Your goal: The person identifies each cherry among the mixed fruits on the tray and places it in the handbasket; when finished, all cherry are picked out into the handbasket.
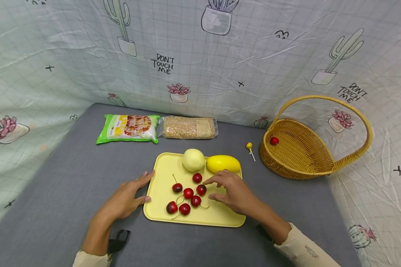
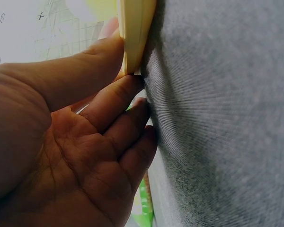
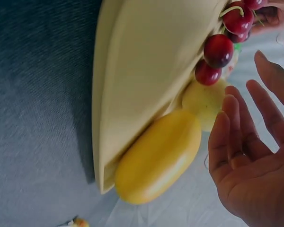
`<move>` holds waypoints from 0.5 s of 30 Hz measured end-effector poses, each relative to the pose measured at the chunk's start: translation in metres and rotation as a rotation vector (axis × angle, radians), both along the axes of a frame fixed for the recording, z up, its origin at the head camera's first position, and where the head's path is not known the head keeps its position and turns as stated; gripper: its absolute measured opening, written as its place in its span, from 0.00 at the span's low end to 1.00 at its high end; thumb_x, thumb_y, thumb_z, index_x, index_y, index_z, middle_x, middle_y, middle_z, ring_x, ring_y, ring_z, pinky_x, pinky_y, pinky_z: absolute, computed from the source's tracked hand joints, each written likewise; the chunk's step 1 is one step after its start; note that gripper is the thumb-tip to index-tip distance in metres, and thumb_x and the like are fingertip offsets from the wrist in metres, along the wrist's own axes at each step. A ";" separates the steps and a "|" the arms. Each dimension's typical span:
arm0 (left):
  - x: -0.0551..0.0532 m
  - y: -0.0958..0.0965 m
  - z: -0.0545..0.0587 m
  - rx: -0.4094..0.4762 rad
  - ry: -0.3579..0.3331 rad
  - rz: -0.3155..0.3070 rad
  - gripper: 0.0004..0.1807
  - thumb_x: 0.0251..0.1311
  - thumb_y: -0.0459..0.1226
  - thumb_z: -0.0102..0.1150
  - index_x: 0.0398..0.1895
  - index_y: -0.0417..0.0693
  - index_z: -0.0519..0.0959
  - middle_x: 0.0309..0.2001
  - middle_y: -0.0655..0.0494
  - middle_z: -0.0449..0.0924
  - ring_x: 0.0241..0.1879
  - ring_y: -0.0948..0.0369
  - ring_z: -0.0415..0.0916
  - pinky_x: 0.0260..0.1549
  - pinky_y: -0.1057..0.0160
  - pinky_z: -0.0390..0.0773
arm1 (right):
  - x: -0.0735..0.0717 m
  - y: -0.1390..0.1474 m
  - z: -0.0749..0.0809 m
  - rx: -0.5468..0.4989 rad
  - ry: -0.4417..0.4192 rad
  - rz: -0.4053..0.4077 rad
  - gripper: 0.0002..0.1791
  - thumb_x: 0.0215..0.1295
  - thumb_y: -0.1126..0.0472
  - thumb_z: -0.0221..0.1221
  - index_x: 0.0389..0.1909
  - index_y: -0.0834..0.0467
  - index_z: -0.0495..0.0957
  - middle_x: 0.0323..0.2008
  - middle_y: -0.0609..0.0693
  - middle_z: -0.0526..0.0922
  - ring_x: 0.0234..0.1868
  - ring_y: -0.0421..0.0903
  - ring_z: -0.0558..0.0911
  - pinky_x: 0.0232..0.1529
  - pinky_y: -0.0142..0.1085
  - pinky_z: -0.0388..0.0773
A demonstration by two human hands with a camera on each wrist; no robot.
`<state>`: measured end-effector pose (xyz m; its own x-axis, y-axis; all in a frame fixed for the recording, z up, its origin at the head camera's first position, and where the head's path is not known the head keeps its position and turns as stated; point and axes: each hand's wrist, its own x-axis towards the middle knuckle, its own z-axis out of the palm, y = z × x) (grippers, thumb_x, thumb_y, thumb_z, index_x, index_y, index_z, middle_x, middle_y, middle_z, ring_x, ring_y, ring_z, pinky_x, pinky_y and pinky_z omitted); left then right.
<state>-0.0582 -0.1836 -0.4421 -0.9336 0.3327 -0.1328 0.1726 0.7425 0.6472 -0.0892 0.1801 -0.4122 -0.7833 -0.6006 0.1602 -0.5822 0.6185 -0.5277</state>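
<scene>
A pale yellow tray [image 1: 160, 194] holds several dark red cherries [image 1: 188, 193], most with stems. Along its back edge lie a round pale yellow-green fruit [image 1: 193, 160] and an oblong yellow melon-like fruit [image 1: 223, 163]. At the tray's left rim, my left hand [image 1: 125, 198] touches with its fingertips and thumb; in the left wrist view the thumb lies along the tray's side [image 2: 135, 33]. Over the tray's right half hovers my right hand [image 1: 235, 193], fingers spread and loosely bent, nothing in them. Its fingertips come close to the rightmost cherry [image 1: 201, 190].
A wicker basket [image 1: 297, 148] with a tall handle stands at right, with one cherry [image 1: 274, 141] inside. A yellow-wrapped lollipop [image 1: 250, 147] lies between basket and tray. Behind the tray are a green-and-white food bag [image 1: 128, 128] and a clear pack of grain [image 1: 188, 127], near the curtain.
</scene>
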 end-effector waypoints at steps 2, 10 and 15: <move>0.000 0.000 0.000 -0.002 0.003 0.000 0.47 0.64 0.36 0.73 0.85 0.47 0.61 0.79 0.31 0.61 0.77 0.32 0.63 0.69 0.28 0.69 | -0.001 -0.004 -0.002 0.011 -0.019 0.016 0.21 0.58 0.60 0.79 0.54 0.50 0.90 0.49 0.45 0.91 0.42 0.46 0.83 0.44 0.34 0.82; 0.000 0.000 0.000 0.001 0.001 -0.003 0.47 0.64 0.36 0.73 0.85 0.48 0.60 0.79 0.31 0.61 0.77 0.32 0.62 0.69 0.28 0.69 | -0.005 -0.017 -0.012 0.103 -0.008 0.015 0.19 0.59 0.60 0.78 0.52 0.48 0.90 0.49 0.43 0.89 0.53 0.44 0.83 0.52 0.42 0.84; 0.000 0.000 0.000 0.002 -0.003 0.000 0.48 0.64 0.36 0.73 0.85 0.48 0.60 0.80 0.31 0.60 0.77 0.32 0.62 0.69 0.28 0.68 | -0.006 -0.021 -0.015 0.139 0.025 0.005 0.18 0.60 0.60 0.78 0.51 0.47 0.90 0.47 0.44 0.87 0.49 0.43 0.81 0.45 0.38 0.83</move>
